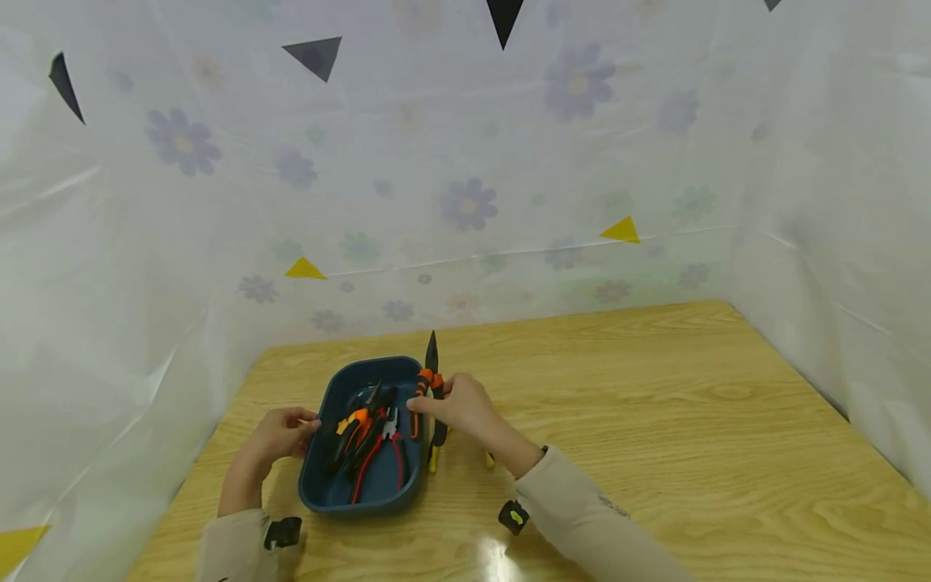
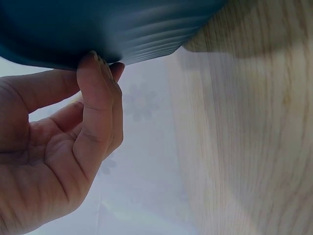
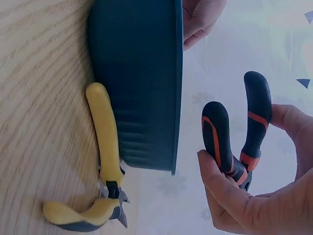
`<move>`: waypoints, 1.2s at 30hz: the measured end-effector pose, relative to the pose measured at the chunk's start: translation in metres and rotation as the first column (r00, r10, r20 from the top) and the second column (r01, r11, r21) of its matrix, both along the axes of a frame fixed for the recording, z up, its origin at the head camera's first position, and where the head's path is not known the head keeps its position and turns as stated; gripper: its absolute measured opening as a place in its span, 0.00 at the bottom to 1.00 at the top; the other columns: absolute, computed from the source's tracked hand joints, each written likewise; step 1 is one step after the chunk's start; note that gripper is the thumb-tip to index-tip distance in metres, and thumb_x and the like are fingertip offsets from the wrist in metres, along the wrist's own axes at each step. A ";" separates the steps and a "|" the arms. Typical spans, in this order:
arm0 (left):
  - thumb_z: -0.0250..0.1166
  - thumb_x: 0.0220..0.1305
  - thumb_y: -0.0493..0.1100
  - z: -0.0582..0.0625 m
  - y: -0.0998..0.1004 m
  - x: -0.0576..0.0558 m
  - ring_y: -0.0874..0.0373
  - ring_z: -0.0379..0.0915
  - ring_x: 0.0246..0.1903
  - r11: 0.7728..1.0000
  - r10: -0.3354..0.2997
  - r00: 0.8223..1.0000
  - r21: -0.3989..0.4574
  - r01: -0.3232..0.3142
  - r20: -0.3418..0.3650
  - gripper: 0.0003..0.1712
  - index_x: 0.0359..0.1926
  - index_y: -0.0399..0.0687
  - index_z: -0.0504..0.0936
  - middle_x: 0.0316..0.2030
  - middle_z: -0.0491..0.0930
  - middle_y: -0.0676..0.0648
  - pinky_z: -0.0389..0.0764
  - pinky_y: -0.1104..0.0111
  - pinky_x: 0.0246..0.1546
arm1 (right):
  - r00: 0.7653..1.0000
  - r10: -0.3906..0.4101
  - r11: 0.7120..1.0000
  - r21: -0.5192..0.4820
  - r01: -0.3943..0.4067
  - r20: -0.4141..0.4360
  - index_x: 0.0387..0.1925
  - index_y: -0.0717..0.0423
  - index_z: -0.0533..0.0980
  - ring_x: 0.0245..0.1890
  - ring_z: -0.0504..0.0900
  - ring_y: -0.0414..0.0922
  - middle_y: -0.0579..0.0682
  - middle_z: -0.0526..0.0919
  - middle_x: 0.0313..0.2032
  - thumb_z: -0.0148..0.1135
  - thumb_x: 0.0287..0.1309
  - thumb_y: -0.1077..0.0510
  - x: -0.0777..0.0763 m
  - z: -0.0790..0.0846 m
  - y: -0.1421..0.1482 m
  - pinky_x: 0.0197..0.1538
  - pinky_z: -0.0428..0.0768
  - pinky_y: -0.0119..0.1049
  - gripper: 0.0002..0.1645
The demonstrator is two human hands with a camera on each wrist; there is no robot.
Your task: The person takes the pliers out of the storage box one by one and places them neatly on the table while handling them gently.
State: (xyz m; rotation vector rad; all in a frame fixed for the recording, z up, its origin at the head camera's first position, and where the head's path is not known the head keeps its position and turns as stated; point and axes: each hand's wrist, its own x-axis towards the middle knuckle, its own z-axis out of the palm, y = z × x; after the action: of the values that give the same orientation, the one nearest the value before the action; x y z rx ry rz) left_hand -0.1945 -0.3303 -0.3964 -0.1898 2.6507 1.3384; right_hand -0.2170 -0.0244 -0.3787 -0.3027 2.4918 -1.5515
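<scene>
My left hand [image 1: 284, 434] pinches the left rim of a dark blue plastic tub [image 1: 364, 509]. Above the tub's right rim, my right hand [image 1: 469, 411] holds long-nose pliers [image 1: 432, 353] by their black and orange handles. Their tip points away toward the back wall, and the handles [image 3: 217, 139] stand spread in the right wrist view. Inside the tub lie red-handled pliers [image 1: 366, 470] and other pliers with orange, yellow and black handles [image 1: 356, 430], partly overlapping. On the table, against the tub's right side, are yellow-handled pliers [image 3: 105, 132], mostly hidden in the head view.
The wooden table [image 1: 655, 420] stretches off to the right. White sheeting with printed flowers [image 1: 469, 204] and triangles encloses the back and both sides. A black wrist strap piece [image 1: 513, 517] hangs by the right sleeve, another [image 1: 282, 533] by the left.
</scene>
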 end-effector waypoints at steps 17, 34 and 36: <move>0.55 0.70 0.35 0.002 0.002 0.002 0.57 0.75 0.27 1.000 -0.009 1.000 -0.007 0.009 -0.014 0.18 0.51 0.20 0.71 0.32 0.79 0.41 0.83 0.60 0.31 | 0.998 -0.054 0.995 0.087 0.056 -0.020 0.17 0.52 0.62 0.11 0.52 0.39 0.42 0.54 0.11 0.72 0.49 0.43 -0.006 -0.005 0.022 0.16 0.55 0.31 0.29; 0.55 0.70 0.36 0.000 0.001 0.003 0.56 0.75 0.27 1.000 -0.010 1.000 0.012 0.011 -0.012 0.18 0.52 0.21 0.71 0.32 0.79 0.40 0.83 0.60 0.30 | 0.995 -0.096 0.971 0.215 0.103 -0.040 0.22 0.55 0.64 0.11 0.55 0.39 0.43 0.56 0.12 0.73 0.46 0.40 -0.008 -0.009 0.040 0.15 0.57 0.31 0.30; 0.57 0.69 0.37 -0.002 -0.001 0.002 0.56 0.75 0.26 0.999 -0.026 0.999 0.031 0.026 -0.019 0.19 0.51 0.21 0.72 0.32 0.79 0.40 0.83 0.61 0.30 | 0.995 -0.098 0.968 0.227 0.103 -0.034 0.24 0.57 0.66 0.10 0.56 0.39 0.44 0.58 0.12 0.74 0.46 0.41 -0.008 -0.011 0.042 0.14 0.57 0.30 0.30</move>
State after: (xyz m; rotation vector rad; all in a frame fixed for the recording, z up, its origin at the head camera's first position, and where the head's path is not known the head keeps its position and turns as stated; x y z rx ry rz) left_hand -0.1927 -0.3316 -0.3983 -0.1389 2.6362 1.3791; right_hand -0.2252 0.0173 -0.3897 -0.1611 2.7084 -1.2820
